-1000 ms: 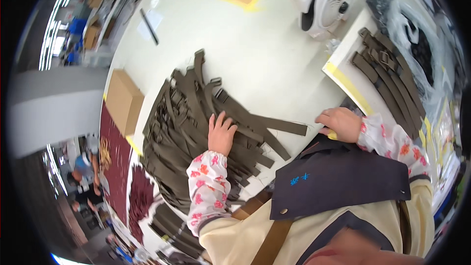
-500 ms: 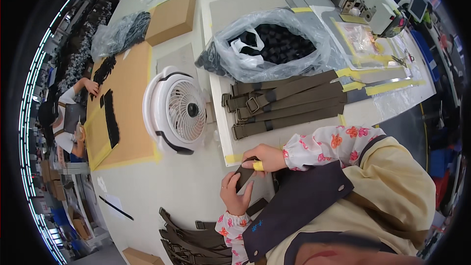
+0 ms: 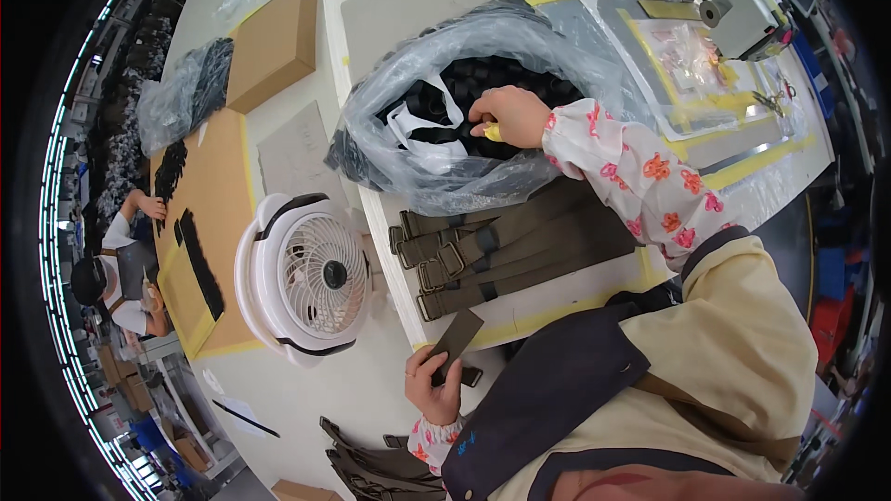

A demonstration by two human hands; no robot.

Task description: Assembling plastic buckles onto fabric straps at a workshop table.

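My left hand [image 3: 434, 388] is closed on an olive webbing strap [image 3: 457, 339], whose flat end sticks up between thumb and fingers. Over a clear plastic bag [image 3: 464, 187], my right hand [image 3: 516, 118] reaches into a heap of small black pieces [image 3: 473, 79]. Its fingers are bent together at the pieces; whether one is between the fingertips I cannot make out. Yellow tape [image 3: 493, 133] wraps one right finger. Below the bag lie several olive straps [image 3: 548, 232] with metal buckles. Another bundle of straps [image 3: 385, 464] lies near my left forearm.
A white fan [image 3: 320, 274] stands left of the straps. Beyond it are a cardboard box [image 3: 274, 44] and a second plastic bag [image 3: 186, 97]. A sewing machine [image 3: 729, 9] and scissors [image 3: 770, 102] are at the far right. Another person [image 3: 121, 269] works at the left.
My right hand has left the strap and moved up and away into the bag of black pieces. My left hand still holds the strap, now with its end showing. The view has shifted.
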